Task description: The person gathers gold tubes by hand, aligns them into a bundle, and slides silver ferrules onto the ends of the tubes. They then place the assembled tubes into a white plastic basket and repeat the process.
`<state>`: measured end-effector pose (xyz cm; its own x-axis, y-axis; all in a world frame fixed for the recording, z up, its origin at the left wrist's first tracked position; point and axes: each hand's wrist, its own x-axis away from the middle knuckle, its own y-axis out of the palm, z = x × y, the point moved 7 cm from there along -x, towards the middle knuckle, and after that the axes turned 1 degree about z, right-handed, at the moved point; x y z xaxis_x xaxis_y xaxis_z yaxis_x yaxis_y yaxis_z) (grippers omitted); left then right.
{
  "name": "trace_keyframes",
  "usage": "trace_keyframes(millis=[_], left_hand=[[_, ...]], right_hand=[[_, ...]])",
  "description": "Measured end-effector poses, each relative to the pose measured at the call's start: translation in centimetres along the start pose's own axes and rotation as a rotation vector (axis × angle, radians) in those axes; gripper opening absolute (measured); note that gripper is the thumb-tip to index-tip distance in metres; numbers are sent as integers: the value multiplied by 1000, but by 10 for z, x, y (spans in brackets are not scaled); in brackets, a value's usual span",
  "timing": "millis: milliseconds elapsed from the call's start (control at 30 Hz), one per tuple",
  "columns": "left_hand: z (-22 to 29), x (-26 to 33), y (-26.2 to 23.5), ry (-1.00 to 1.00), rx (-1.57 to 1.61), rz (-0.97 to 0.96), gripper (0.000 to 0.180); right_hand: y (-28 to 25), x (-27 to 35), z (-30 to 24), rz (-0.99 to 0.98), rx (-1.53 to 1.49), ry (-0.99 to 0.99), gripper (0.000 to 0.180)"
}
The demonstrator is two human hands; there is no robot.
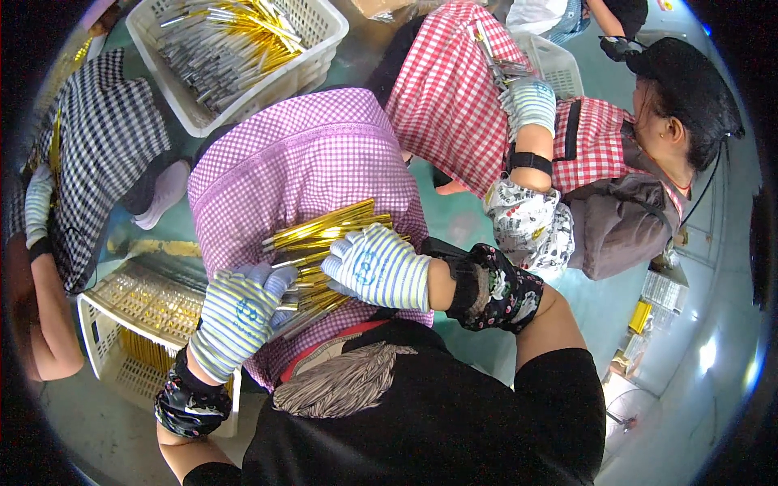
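Person seated, pink checked apron (308, 162) spread across the lap, serving as the work surface. A bundle of thin gold rods (324, 231) with silver ends lies across the apron, fanned out, tips pointing up-right and down-left.

Left hand (239, 312), in a striped knit glove, sits at the lower-left end of the bundle; fingers curled over the silver ends, grip narrow and closed around several rods. Right hand (377, 267), same striped glove, lies on top of the bundle just beside the left hand; fingers spread flat over the rods, pressing rather than clasping. How much the palm closes underneath, cannot tell. Both wrists wear dark floral sleeve covers (494, 287).

To the person's left, on the floor, a white plastic crate (101, 344) holds more gold rods standing in rows. Farther off, top left, a second white basket (267, 81) is filled with loose silver and gold rods.

Two co-workers close by. One at right wears a red checked apron (446, 89), a striped-gloved hand (528, 104) raised holding something thin and metallic; details too small. Another at left wears a black-and-white checked apron (101, 138), arm hanging down near the crate. Floor is green-grey (454, 223).
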<state>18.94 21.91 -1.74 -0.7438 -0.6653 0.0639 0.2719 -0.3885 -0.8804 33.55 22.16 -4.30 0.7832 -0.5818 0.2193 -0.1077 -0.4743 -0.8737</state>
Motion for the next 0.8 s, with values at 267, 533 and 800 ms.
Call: trace_keyframes(millis=[267,533,800], left_hand=[[0,-4,-30,24,-460,132,36],[-29,10,-9,-141,651,-41,41],[-20,13,-27,32,-27,79,33]], right_hand=[[-35,-6,7,136,-245,57,29],[-50,-9,-9,214,251,-288,26],[-34,-15,6,69,-159,-44,32]])
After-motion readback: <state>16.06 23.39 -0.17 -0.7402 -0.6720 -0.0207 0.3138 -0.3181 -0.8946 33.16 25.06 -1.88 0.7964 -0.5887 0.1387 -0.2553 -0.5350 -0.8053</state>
